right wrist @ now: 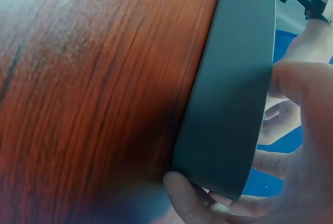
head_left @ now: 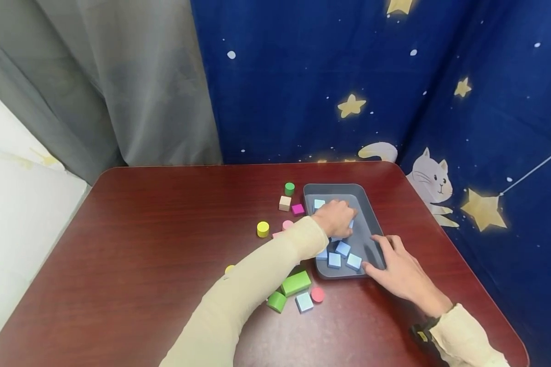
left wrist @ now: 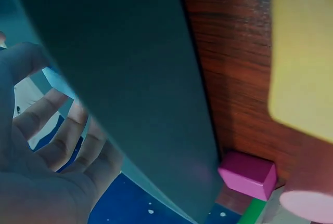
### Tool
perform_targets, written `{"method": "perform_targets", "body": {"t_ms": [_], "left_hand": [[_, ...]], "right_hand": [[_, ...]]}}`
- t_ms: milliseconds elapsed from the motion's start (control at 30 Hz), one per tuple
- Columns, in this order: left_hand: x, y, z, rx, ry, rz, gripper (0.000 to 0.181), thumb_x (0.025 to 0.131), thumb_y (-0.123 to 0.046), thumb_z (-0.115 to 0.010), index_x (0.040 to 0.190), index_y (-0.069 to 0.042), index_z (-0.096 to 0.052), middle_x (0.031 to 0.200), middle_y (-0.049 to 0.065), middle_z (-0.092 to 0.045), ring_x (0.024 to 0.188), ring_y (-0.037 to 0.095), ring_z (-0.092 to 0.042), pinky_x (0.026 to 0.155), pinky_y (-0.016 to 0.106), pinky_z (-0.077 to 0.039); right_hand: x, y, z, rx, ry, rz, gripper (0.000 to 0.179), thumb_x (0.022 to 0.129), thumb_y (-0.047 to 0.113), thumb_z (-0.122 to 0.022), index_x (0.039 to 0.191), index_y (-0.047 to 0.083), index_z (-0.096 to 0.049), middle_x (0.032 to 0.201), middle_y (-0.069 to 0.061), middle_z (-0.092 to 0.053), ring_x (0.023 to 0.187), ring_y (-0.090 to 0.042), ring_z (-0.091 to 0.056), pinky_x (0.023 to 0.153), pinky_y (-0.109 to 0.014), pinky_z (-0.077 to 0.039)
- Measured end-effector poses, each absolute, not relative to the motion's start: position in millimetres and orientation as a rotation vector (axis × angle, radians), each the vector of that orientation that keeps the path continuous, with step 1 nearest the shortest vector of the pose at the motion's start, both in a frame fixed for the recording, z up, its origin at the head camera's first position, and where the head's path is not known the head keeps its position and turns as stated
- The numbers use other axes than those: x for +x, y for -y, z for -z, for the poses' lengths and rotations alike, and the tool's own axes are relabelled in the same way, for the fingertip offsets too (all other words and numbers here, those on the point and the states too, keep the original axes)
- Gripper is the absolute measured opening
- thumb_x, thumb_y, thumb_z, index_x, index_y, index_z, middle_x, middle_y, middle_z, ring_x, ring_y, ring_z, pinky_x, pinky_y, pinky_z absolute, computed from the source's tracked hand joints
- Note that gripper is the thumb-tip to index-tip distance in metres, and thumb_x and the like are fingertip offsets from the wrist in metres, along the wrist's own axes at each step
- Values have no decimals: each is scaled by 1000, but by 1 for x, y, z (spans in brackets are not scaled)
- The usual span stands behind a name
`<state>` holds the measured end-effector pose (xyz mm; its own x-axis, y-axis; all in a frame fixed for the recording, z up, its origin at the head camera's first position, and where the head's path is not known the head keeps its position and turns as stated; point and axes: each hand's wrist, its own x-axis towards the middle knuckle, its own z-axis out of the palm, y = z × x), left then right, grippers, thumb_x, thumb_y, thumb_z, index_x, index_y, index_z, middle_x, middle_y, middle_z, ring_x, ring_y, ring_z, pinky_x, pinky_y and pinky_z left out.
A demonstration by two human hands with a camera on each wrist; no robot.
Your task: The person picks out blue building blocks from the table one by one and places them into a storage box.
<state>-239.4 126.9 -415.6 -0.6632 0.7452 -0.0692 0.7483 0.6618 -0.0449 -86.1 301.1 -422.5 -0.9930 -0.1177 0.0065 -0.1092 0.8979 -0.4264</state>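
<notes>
A dark grey tray (head_left: 369, 206) sits on the table, with several light blue blocks (head_left: 334, 260) inside it, most near its front and left. My left hand (head_left: 335, 218) reaches over the tray's left wall, palm down. In the left wrist view, a light blue block (left wrist: 58, 82) shows between its thumb and fingers, partly behind the tray's wall. My right hand (head_left: 401, 272) holds the tray's near right corner, thumb at the front edge and fingers along the right rim. The right wrist view shows its fingertips (right wrist: 179, 185) around the tray's outer wall.
Left of the tray lie a green cylinder (head_left: 289, 189), a beige cube (head_left: 284, 203), a magenta block (head_left: 297, 209) and a yellow cylinder (head_left: 263, 229). Nearer are green blocks (head_left: 296, 283), a pale blue cube (head_left: 304, 302) and a red round piece (head_left: 318, 294). My left sleeve (head_left: 252, 285) hides part of the table.
</notes>
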Motion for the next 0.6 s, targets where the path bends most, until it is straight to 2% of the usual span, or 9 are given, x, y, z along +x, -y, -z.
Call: {"method": "perform_targets", "body": {"t_ms": [200, 433, 600], "left_hand": [[-239, -127, 419, 1212, -2818, 84, 49, 106, -43, -72, 150, -21, -69, 140, 4, -69, 126, 22, -65, 109, 32, -53], [-238, -125, 421, 1222, -2818, 94, 47, 105, -42, -72, 147, -21, -71, 137, 4, -70, 122, 22, -66, 105, 33, -55], [-234, -117, 409, 1262, -2828, 84, 45, 105, -44, -71, 146, -23, -71, 141, 4, -67, 123, 22, -65, 102, 34, -58]], "right_hand": [[-86, -301, 422, -189, -3047, 674, 76, 98, 41, -78, 156, 1, -50, 143, -30, -48, 99, -42, -68, 88, -67, -58], [-87, -302, 424, -191, -3056, 668, 73, 98, 40, -77, 155, 2, -51, 143, -29, -47, 99, -43, -69, 88, -68, -58], [-86, -303, 424, -194, -3049, 674, 73, 99, 41, -76, 155, 1, -51, 143, -29, -47, 99, -41, -69, 88, -67, -58]]}}
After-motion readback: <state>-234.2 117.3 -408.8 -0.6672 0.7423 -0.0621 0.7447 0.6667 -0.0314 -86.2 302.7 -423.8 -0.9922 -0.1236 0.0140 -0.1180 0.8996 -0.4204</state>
